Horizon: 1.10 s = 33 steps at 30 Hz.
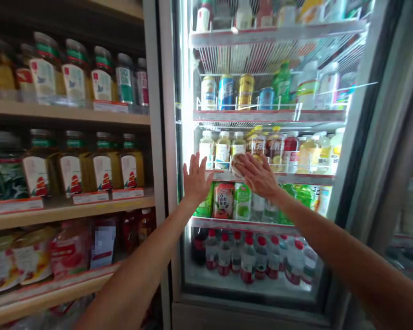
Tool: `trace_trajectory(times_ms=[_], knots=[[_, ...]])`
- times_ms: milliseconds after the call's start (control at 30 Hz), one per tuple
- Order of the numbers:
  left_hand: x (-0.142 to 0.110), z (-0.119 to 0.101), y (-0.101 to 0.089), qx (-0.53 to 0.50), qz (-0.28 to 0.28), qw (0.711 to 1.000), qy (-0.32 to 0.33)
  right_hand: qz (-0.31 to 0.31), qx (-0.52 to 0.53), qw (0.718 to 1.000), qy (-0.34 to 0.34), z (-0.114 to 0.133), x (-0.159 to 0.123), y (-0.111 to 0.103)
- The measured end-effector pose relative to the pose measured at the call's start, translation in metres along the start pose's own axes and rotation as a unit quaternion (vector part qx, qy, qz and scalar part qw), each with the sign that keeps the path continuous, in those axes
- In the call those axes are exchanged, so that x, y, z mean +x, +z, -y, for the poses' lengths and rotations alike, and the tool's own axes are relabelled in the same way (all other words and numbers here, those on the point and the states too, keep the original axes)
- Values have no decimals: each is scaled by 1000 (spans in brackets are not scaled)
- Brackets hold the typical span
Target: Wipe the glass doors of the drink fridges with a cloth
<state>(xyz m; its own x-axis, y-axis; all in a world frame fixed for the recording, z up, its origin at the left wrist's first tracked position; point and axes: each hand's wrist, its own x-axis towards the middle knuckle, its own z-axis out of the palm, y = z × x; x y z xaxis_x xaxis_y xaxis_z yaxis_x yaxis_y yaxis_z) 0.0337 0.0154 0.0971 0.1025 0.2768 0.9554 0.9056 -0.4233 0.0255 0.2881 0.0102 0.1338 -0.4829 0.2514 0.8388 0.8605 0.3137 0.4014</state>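
Both arms reach forward to the glass door (248,289) of a lit drinks fridge. My left hand (197,181) lies with fingers spread near the door's left side, and it holds nothing. To its right, my right hand (259,176) presses a crumpled, light brownish cloth (239,165) against the glass. Part of the cloth is hidden under the fingers. Behind the glass, level with the hands, stand small bottles with pale labels (223,149) and a red drink carton (223,200).
On the left, wooden shelves (69,114) hold several bottles of amber liquid (72,160) and packaged goods. The fridge's metal frame (161,151) stands between shelves and door. Red-capped bottles (248,259) fill the fridge's bottom. More goods show dimly at the far right.
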Motion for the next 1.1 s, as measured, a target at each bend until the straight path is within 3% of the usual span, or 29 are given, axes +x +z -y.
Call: trace_trajectory(times_ms=[67, 133, 167, 200, 300, 333, 367, 433, 500, 567, 600, 633, 700, 733, 767, 800, 833, 900, 933, 967, 1033, 1100], knots=[[-1, -4, 4, -3, 4, 1000, 0, -64, -27, 993, 100, -11, -10, -1], [-1, -7, 6, -5, 5, 1000, -7, -157, -59, 958, 232, -21, -19, -4], [-1, -8, 7, -4, 3, 1000, -12, -171, -66, 951, 249, -23, -24, -5], [-2, -10, 8, -1, 2, 1000, -17, -157, -66, 960, 224, -23, -30, -6], [-3, -12, 10, 15, 2, 1000, -25, -49, -49, 996, 55, -27, -47, -10], [-3, -11, 10, 22, 2, 1000, -22, -43, -48, 997, 47, -33, -51, -13], [-1, -10, 9, 28, 3, 999, -15, -64, -53, 993, 84, -42, -52, -16], [6, -5, 7, 37, 0, 999, 2, -160, -62, 954, 246, -68, -48, -25], [21, -2, 4, 41, -9, 999, 14, -250, -60, 883, 393, -92, -34, -34], [40, -1, -1, 46, -18, 999, 18, -295, -57, 843, 446, -101, -16, -39], [50, -2, -3, 49, -22, 998, 19, -293, -60, 852, 430, -99, -9, -39], [59, -4, -5, 52, -26, 998, 19, -273, -65, 879, 386, -95, -2, -38], [75, -7, -8, 58, -31, 998, 21, -186, -70, 952, 234, -85, 4, -36], [81, -8, -9, 60, -35, 997, 22, -142, -72, 973, 165, -84, 5, -37], [86, -9, -9, 61, -39, 997, 24, -122, -74, 980, 140, -87, 6, -39], [90, -9, -9, 63, -43, 997, 27, -132, -78, 974, 165, -93, 7, -43], [94, -8, -9, 64, -46, 996, 32, -162, -82, 957, 227, -101, 10, -48], [98, -5, -9, 66, -51, 996, 44, -241, -89, 891, 374, -118, 20, -57], [99, -4, -9, 67, -52, 995, 50, -266, -90, 865, 416, -122, 28, -60], [100, -3, -9, 70, -55, 995, 55, -272, -92, 860, 422, -122, 37, -60], [102, -2, -10, 77, -62, 993, 62, -237, -98, 904, 342, -111, 55, -57], [104, 1, -14, 88, -61, 992, 71, -164, -104, 963, 189, -95, 68, -53]])
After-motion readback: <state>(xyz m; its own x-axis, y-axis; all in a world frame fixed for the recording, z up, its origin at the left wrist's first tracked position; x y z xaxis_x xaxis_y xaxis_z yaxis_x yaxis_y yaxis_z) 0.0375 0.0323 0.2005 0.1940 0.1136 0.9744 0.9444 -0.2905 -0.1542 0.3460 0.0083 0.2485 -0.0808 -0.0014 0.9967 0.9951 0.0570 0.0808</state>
